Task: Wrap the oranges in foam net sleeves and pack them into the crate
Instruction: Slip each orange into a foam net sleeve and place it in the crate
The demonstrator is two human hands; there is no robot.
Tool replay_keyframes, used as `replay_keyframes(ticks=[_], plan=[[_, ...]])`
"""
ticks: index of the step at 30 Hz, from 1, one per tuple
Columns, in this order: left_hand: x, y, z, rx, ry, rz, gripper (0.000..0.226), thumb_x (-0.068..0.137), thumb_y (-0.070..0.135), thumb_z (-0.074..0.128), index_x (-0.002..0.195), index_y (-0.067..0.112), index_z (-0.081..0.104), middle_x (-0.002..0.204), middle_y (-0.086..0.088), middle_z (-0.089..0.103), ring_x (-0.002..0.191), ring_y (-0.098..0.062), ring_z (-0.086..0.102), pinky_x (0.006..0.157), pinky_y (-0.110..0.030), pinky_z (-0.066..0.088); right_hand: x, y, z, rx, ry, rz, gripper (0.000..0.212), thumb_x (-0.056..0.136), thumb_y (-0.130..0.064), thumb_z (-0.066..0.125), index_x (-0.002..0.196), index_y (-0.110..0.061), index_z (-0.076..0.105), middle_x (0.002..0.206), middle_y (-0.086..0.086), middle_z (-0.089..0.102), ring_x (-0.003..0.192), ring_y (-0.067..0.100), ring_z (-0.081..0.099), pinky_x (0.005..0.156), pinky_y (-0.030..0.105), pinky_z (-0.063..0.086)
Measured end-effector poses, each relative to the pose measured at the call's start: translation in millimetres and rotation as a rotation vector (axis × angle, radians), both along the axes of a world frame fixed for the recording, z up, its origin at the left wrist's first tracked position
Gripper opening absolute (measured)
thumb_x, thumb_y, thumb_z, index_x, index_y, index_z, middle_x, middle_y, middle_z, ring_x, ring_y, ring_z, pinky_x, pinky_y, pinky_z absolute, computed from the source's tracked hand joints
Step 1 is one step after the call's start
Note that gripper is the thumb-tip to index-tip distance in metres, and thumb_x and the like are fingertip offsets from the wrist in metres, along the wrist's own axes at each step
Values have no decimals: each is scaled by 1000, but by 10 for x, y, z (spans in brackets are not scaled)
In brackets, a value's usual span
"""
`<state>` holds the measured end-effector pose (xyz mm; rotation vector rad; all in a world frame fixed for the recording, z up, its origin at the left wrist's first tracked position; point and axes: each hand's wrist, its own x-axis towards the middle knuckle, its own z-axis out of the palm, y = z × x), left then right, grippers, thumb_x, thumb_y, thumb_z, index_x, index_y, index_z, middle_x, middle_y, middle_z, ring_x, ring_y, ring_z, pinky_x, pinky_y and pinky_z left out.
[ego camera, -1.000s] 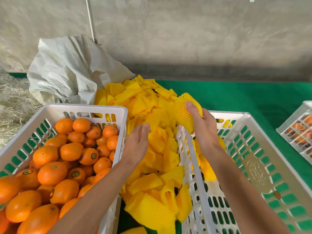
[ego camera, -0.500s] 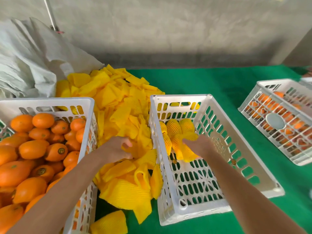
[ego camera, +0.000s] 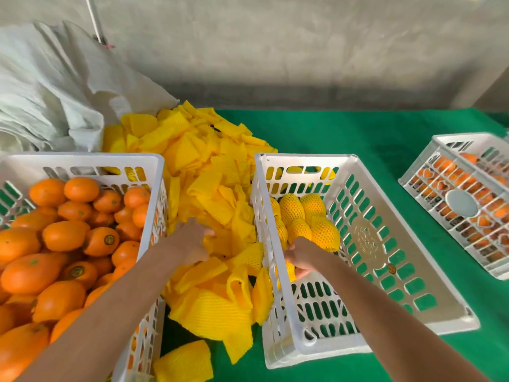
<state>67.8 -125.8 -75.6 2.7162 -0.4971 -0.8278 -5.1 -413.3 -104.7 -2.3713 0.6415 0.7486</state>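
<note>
A white crate (ego camera: 308, 159) on the right holds several oranges wrapped in yellow foam net (ego camera: 323, 234), clustered at its far left. My right hand (ego camera: 301, 256) is inside this crate by the left wall, fingers curled round another wrapped orange (ego camera: 288, 271) low near the floor. My left hand (ego camera: 192, 241) reaches into the pile of yellow foam sleeves (ego camera: 209, 172) between the crates and grips one of them. On the left, a second white crate (ego camera: 82, 159) is full of bare oranges (ego camera: 66, 238).
A crumpled white sack (ego camera: 49, 86) lies behind the left crate. A third white crate (ego camera: 457, 205) with oranges sits at the far right on the green table cover (ego camera: 358, 133). Loose sleeves (ego camera: 183, 362) lie near the front edge. A grey wall runs behind the table.
My right hand has carried the wrapped orange from above the sleeve pile down into the right crate, near its left wall. My left hand has closed on a sleeve in the pile.
</note>
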Motion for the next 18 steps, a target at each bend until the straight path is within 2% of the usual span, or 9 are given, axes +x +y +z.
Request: replay_keyframes(ticks=[2,5,8,11,13,15,17,18], plan=[[-22,3,48,1,-22,54,66,96,13,67,155,21,40,166,-13,19,153,-36,24,120,-44,33,3,-21,67,-99,-10,83,51,98,-58,53,101,-8,63,74,11,76,59,18,74,67,30,58],[-38,-49,164,-73,-162,203,45,100,6,58,144,5,49,151,-18,44,139,-35,46,111,-40,42,47,-78,294,-287,-296,68,45,100,-57,49,92,-16,65,79,4,73,77,23,72,81,38,59],[-45,-75,286,-282,-335,305,32,99,3,60,130,8,65,135,-17,62,121,-36,61,100,-41,50,162,33,611,-360,-684,-39,38,100,-44,49,77,-16,61,75,2,66,74,28,63,72,38,57],[-28,-91,343,-568,-552,353,28,98,9,65,125,9,69,125,-14,69,112,-32,64,93,-39,52,266,366,940,-150,-1026,-75,31,101,-39,56,85,-16,69,77,-7,69,65,13,63,63,30,52],[-18,-93,330,-709,-600,414,29,95,6,69,124,11,70,125,-10,67,114,-24,62,93,-23,45,329,693,1093,100,-1052,19,27,98,-44,63,91,-18,70,80,-11,70,68,5,64,64,29,53],[-4,-95,308,-821,-624,485,32,92,2,71,122,13,69,120,-7,67,110,-19,62,86,-8,39,403,1044,1099,290,-919,144,39,88,-57,71,109,-24,71,99,-13,69,84,2,65,72,23,55],[-4,-89,309,-924,-662,536,29,93,3,71,118,18,69,112,0,67,102,-13,63,81,-6,42,482,1327,979,287,-808,225,61,79,-70,70,124,-30,65,114,-14,63,98,3,61,83,28,55],[0,-77,312,-973,-680,556,28,94,2,68,115,20,69,110,3,67,102,-10,63,82,-11,46,521,1409,904,273,-815,221,61,80,-71,68,126,-30,64,116,-13,63,101,4,61,86,30,54]])
